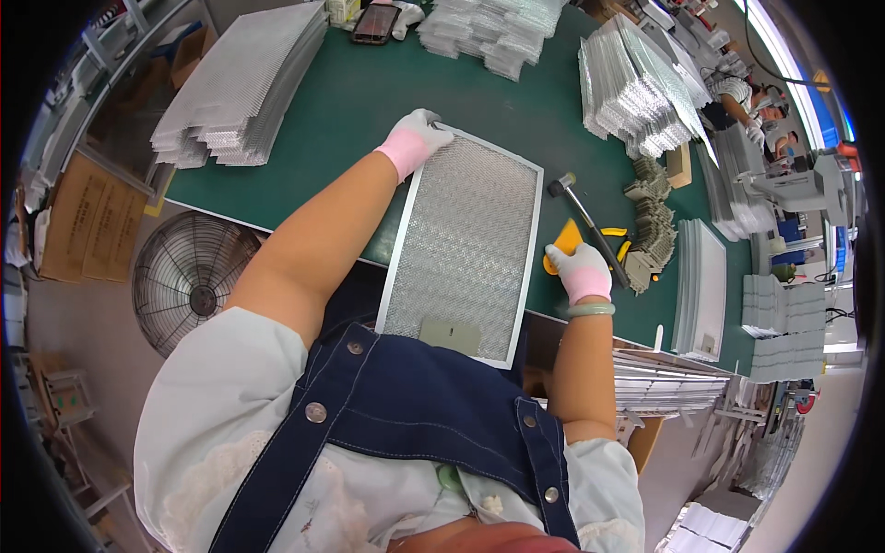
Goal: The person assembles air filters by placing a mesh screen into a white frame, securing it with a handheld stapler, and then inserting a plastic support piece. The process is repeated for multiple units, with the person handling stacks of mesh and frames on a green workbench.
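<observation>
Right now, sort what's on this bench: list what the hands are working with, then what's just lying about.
In hand:
left hand on the framed mesh filter panel
right hand on the yellow scraper

Lying about:
hammer
stacked mesh sheets
phone
floor fan

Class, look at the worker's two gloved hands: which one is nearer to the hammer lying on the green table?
Right. The right hand rests just below the hammer, at the filter panel's right edge; the left hand grips the panel's far left corner.
</observation>
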Motion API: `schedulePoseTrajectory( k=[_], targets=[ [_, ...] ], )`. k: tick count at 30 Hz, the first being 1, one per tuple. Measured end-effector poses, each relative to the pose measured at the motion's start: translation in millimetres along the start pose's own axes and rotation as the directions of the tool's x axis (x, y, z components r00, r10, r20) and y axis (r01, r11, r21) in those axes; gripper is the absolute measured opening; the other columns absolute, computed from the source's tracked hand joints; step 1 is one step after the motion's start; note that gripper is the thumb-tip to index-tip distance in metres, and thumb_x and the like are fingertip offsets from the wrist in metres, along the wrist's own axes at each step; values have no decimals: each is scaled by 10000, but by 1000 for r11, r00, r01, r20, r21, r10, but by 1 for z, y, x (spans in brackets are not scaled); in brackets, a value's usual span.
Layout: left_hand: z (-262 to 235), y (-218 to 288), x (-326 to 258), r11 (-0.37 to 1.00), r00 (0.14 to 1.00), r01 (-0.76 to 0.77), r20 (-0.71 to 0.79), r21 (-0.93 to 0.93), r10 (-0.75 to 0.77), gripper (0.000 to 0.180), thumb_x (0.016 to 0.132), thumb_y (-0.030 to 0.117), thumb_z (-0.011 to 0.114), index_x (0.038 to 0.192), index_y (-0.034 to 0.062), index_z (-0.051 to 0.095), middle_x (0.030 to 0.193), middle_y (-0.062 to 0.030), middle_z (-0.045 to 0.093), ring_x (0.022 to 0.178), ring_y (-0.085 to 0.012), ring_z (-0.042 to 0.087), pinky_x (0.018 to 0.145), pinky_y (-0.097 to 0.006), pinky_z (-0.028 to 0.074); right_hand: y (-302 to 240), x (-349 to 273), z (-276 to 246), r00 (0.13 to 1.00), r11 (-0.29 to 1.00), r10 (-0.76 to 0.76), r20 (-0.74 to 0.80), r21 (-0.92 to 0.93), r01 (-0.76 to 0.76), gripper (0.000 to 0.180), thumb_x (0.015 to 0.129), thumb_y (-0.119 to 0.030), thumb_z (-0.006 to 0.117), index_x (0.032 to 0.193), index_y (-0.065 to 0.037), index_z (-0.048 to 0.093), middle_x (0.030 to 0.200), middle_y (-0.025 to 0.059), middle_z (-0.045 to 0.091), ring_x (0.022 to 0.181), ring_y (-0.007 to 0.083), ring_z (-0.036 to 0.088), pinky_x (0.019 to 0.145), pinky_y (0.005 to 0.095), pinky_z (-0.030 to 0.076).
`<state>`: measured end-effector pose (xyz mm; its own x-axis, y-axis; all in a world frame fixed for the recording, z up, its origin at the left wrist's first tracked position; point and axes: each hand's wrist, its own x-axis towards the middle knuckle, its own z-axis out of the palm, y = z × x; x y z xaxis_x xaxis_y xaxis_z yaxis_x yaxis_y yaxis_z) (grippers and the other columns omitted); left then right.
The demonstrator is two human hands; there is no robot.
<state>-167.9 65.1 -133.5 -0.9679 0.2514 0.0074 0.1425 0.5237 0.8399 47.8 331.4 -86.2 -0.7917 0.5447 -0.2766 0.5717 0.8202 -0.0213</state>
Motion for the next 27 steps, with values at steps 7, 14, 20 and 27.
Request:
schedulePoseTrajectory(
  k=[7, 14, 20, 27],
  targets=[
    [-2, -3, 1, 998, 999, -11, 39, -58, 13, 588, 801, 270, 704, 1267, -63, 568, 1189, -214, 657, 1132, -305, 629, 992, -349, 472, 36, 6, 39, 986, 883, -96, -136, 446, 147, 367, 740, -247, 760, 977, 19, 671, 863, 176, 687, 812, 281, 669, 769, 369, 521],
    [8, -9, 2, 999, 1000, -21, -18, -38, 20, 545, 813, 260, 691, 1245, -52, 577, 1148, -229, 662, 1107, -330, 635, 982, -354, 482, -47, 0, 21, 593, 821, -376, -712, 41, 569, 174, 909, -191, 589, 1013, -63, 649, 910, 147, 666, 830, 368, 652, 740, 432, 526],
    [3, -12, 9, 999, 1000, -21, -10, -30, 20, 572, 805, 260, 710, 1266, -45, 564, 1171, -234, 652, 1124, -341, 624, 995, -363, 478, -109, 24, 35, 494, 699, -705, -509, -384, 603, 157, 839, -104, 571, 994, -80, 563, 1072, 90, 658, 737, 279, 669, 615, 401, 547],
    [4, -5, 3, 1000, 1000, -5, -10, 27, 5, 567, 816, 253, 704, 1273, -48, 558, 1179, -242, 650, 1123, -348, 626, 999, -372, 478, -122, 32, 47, 441, 690, -692, -571, -346, 636, 354, 846, -121, 581, 1180, -13, 534, 1190, 131, 624, 784, 250, 685, 642, 386, 565]
  ],
)
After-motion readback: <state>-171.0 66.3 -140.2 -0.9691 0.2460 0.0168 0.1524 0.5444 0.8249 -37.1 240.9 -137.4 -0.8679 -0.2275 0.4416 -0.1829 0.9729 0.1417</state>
